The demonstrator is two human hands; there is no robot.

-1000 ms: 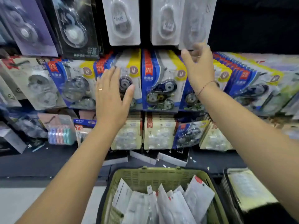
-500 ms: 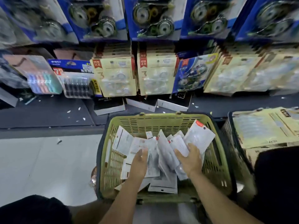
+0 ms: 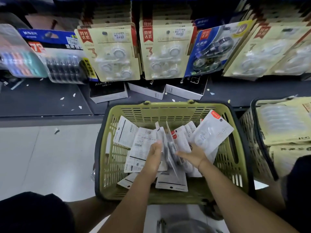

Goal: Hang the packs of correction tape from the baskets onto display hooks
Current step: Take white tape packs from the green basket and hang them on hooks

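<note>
A green basket (image 3: 168,107) stands on the floor below the display, with several white packs of correction tape (image 3: 143,145) lying loose in it. Both my hands are inside it, on either side of an upright bundle of packs (image 3: 170,145). My left hand (image 3: 154,157) presses its straight fingers against the bundle's left side. My right hand (image 3: 193,156) holds the right side, thumb stretched toward the bundle and fingers hidden behind the packs. Cream packs (image 3: 112,52) hang on the display hooks above the basket.
A second basket (image 3: 249,148) with cream packs stands to the right. Black and white boxes (image 3: 107,93) lie on the dark base shelf (image 3: 42,101) under the hanging rows. A blue pack (image 3: 212,49) hangs among the cream ones. Pale floor (image 3: 42,157) lies to the left.
My hands came down from the hanging packs into the green basket. They have since closed in on a bundle of packs from both sides, and the view has tilted further down.
</note>
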